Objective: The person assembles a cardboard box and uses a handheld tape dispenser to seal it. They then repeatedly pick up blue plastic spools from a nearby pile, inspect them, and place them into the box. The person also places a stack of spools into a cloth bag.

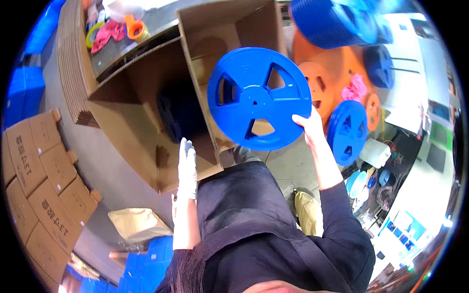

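My right hand (pixel 312 128) is bare and grips the lower right rim of a blue plastic reel (pixel 259 93), thumb on its face. The reel is round, with three cutouts around a central hub, and is held up in front of an open cardboard box (pixel 205 41). My left hand (pixel 187 168), in a white glove, holds nothing; its fingers are straight and flat. It is beside the near side of another open cardboard box (pixel 129 141). Inside that box, in shadow, stands a row of dark blue reels (pixel 181 115).
To the right are a stack of blue reels (pixel 348 132), orange reels (pixel 315 80) and a tall blue stack (pixel 325 24). Sealed cartons (pixel 44 180) are piled at left, near flattened cardboard (pixel 73 63). A metal table (pixel 163 19) holds tape rolls and a pink cloth (pixel 108 35).
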The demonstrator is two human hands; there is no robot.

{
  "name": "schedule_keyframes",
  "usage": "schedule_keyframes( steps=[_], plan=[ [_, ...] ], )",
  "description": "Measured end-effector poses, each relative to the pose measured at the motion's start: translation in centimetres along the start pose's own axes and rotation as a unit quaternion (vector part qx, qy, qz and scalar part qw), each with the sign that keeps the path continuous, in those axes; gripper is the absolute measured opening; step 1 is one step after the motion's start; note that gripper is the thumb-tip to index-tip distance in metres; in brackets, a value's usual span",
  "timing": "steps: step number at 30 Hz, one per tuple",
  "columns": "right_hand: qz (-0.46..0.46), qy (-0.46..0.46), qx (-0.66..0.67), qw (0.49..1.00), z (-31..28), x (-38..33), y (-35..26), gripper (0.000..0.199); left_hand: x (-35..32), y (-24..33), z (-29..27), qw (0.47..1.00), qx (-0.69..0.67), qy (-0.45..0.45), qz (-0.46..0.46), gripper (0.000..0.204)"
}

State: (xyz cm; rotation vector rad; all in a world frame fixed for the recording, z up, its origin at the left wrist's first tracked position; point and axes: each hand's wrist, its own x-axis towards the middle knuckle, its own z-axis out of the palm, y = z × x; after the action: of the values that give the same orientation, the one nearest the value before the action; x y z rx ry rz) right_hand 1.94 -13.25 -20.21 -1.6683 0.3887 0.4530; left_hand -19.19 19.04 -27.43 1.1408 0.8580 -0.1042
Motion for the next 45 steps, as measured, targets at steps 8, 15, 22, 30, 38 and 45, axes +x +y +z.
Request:
schedule_keyframes(
  steps=[8,15,22,30,38,45],
  plan=[
    [0.033,-0.078,0.187,0.979,-0.9,-25.1,-8.2,0.081,-1.0,15.8,2.9,0.938,-0.147,-0.311,-0.036,0.089],
    [0.039,-0.108,0.279,0.953,1.4,-25.4,-4.2,0.083,-2.9,18.6,0.7,0.960,0.055,-0.270,0.046,0.064],
    [-0.044,-0.182,0.338,0.922,2.4,-25.4,-6.6,0.081,-3.7,21.4,0.1,0.935,-0.022,-0.347,0.066,0.061],
    [-0.079,-0.135,0.334,0.929,4.4,-28.4,-7.4,0.040,-5.1,21.8,-0.1,0.938,-0.148,-0.307,0.063,0.054],
    [-0.124,-0.054,0.298,0.945,4.0,-27.2,-9.5,0.037,-3.4,18.2,-5.3,0.975,-0.192,-0.048,0.101,0.041],
    [-0.095,-0.005,0.387,0.917,5.0,-26.0,-10.7,0.030,-7.9,16.2,-6.0,0.965,-0.181,-0.007,0.190,0.039]
  ],
)
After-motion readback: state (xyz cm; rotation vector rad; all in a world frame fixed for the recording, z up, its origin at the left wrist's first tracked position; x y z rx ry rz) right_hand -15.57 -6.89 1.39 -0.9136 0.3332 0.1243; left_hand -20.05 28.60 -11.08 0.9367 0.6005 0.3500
